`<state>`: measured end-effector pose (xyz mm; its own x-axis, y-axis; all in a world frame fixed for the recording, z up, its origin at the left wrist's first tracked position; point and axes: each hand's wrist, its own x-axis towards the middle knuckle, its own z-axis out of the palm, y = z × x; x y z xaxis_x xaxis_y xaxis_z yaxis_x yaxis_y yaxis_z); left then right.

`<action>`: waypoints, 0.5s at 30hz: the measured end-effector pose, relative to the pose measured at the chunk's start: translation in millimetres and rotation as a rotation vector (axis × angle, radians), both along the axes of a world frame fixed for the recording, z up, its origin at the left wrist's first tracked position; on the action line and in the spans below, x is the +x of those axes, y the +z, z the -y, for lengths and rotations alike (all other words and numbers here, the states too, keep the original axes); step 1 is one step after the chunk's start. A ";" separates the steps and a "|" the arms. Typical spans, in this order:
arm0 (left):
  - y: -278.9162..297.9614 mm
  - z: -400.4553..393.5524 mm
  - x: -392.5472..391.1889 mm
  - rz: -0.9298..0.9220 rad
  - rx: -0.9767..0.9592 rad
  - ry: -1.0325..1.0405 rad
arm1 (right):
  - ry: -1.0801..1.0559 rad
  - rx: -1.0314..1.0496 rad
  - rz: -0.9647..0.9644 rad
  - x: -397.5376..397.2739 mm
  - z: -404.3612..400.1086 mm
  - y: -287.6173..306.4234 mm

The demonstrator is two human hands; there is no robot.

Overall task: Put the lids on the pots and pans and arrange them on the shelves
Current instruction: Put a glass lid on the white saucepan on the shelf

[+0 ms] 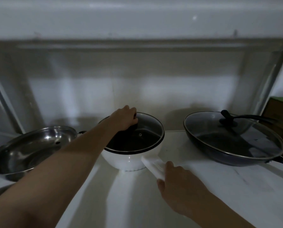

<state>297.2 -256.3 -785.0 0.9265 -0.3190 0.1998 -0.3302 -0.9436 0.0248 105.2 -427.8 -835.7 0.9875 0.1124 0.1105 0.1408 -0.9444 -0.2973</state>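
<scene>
A white saucepan (129, 159) is seen standing at the middle of a pale shelf (203, 175), in dim light. A glass lid (145, 130) with a dark rim is seated on it, and the dark inside of the pan is visible through the glass. The lid's knob is covered by the left hand (123, 120), which is reached in from the lower left with the forearm stretched across the view; the fingers are curled down over the knob and closed on it, so the lid is gripped from above. The pan's white handle (152, 167), which points toward the viewer and to the right, is grasped by the right hand (178, 183), with the thumb laid along the near side and the fingers wrapped under it.

To the left, just beside the forearm, a stainless steel pot (4, 163) is placed on the same shelf, covered by a steel lid (38, 145) that appears to be laid upside down, its hollow side facing up. To the right, apart from the saucepan, a dark frying pan (219, 155) is set with a glass lid (211, 129) on it; that lid carries a black knob (228, 119), and the pan's long black handle (256, 117) is turned toward the back right. A brown box with a green top (280, 116) is seen at the right edge, behind the frying pan.
</scene>
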 end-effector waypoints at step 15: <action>17.0 -16.3 -40.4 0.045 0.059 0.079 | 0.032 -0.058 -0.036 2.9 1.9 13.9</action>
